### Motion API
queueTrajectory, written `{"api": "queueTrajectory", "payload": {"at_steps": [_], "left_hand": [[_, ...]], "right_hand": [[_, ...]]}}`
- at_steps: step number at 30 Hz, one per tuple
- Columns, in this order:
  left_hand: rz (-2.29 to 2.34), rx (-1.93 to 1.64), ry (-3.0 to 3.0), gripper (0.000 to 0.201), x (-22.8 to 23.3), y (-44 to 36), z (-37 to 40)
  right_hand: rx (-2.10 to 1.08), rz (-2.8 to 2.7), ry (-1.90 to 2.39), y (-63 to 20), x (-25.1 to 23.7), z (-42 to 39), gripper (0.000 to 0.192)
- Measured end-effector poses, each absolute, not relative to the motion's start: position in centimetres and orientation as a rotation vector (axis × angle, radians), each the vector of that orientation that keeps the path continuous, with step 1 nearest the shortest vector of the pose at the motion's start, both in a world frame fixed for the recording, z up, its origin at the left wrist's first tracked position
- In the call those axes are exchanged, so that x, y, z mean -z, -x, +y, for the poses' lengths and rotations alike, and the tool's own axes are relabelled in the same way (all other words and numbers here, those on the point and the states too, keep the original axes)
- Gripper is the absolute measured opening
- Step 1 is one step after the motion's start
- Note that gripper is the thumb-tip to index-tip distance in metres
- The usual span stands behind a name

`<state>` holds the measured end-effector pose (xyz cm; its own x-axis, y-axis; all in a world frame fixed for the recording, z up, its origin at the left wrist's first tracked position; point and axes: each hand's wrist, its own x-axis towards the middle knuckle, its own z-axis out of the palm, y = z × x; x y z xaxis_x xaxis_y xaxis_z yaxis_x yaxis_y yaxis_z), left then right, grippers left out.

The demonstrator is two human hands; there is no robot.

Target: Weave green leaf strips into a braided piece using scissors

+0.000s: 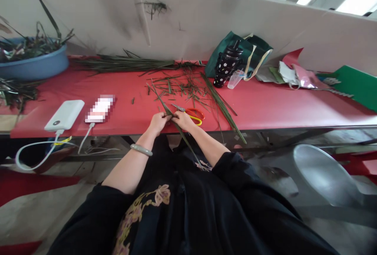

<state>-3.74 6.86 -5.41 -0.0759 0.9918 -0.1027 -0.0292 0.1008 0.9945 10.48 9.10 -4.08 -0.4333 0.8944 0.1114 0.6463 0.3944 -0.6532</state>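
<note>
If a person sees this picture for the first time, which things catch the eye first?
First, the left hand and right hand meet at the near edge of the red table, both pinching one long green leaf strip. Just behind the right hand lie red-and-yellow scissors among scattered leaf cuttings.

Around My Hands

My left hand (159,122) and right hand (183,120) meet on a leaf strip (176,125) at the table (294,109) edge. Scissors (193,114) lie just right; power bank (65,115) and phone (100,108) far left; bottle (227,64) beyond, right.
</note>
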Motion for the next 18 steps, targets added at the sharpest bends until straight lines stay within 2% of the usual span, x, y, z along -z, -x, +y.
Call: {"api": "queueTrajectory", "payload": {"at_steps": [10, 16, 18], "left_hand": [[1.274, -1.651, -0.776, 0.029, 6.0, 3.6, 7.2], [1.222, -1.261, -1.132, 0.027, 6.0, 4.2, 6.8], [1.262, -1.264, -1.087, 0.026, 6.0, 4.2, 6.8]], "right_hand": [[-0.786, -2.334, 1.415, -10.9, 3.7, 9.3, 0.019], [-0.820, -2.165, 1.359, -10.1, 3.6, 8.9, 0.018], [-0.815, -2.127, 1.375, -9.6, 3.4, 8.9, 0.018]]}}
